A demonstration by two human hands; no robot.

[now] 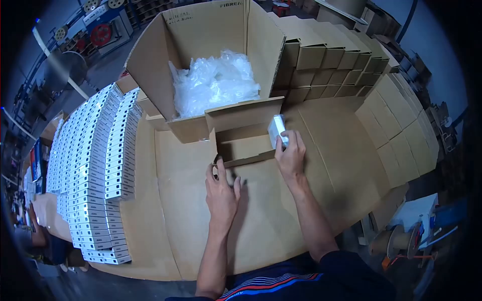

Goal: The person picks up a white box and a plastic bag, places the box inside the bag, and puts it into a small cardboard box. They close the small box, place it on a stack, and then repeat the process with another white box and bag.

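Observation:
In the middle of the table stands an open cardboard box (243,162) with its flap raised at the back. My right hand (291,155) grips a small white box (276,129) upright at the right end of this carton, thumb and fingers closed on its near side. My left hand (221,193) is at the carton's front left corner, a fingertip touching the cardboard. Its thumb and fingers are spread apart, with nothing held between them. The carton's inside is partly hidden by its front wall.
Behind the carton, a large open cardboard box (145,65) contains clear plastic bags (216,83). Rows of stacked white boxes (85,175) line the left side. Folded brown cartons (326,55) are piled at the back right, with more cartons (401,125) at the right edge.

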